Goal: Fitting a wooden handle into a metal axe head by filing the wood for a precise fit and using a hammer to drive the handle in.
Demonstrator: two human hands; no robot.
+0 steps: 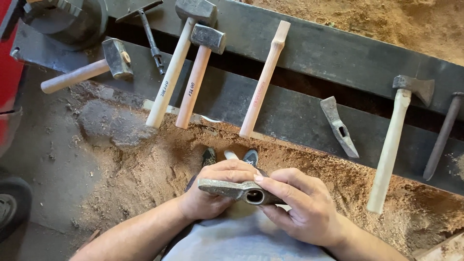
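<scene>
A bare metal hammer head (232,189) with a round handle hole lies across both my hands, low in the middle of the view. My left hand (208,193) cups it from below at its left end. My right hand (302,205) grips its right end, thumb by the hole. Straight ahead a loose wooden handle (265,79) rests across two dark steel beams (309,111).
On the beams lie three sledge hammers (195,72), a loose pick-shaped hammer head (340,126), an axe (394,140), a dark rod (442,137) and a T-handled key (150,36). Sawdust (159,164) covers the ground by my shoes (231,157). A lathe chuck (67,17) sits top left.
</scene>
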